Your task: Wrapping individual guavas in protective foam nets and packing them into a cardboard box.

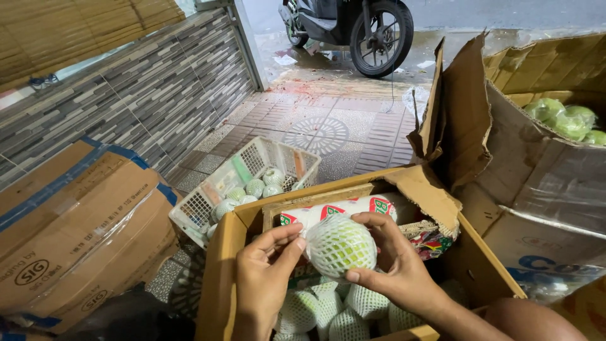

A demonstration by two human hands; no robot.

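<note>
My right hand [394,259] grips a round green fruit [341,245] wrapped in a white foam net sleeve, holding it above an open cardboard box [221,271]. My left hand [265,278] pinches the net at the fruit's left side with thumb and fingers. Below the hands, several more net-wrapped fruits [328,311] lie packed in the box. A rolled sheet of printed white, red and green paper [341,208] lies across the box's far side behind the held fruit.
A white plastic basket [202,211] with several netted fruits stands beyond the box. A sealed carton [76,233] lies left. A large torn carton [536,170] at right holds green fruits in plastic [565,119]. A scooter [353,28] stands on the tiled floor.
</note>
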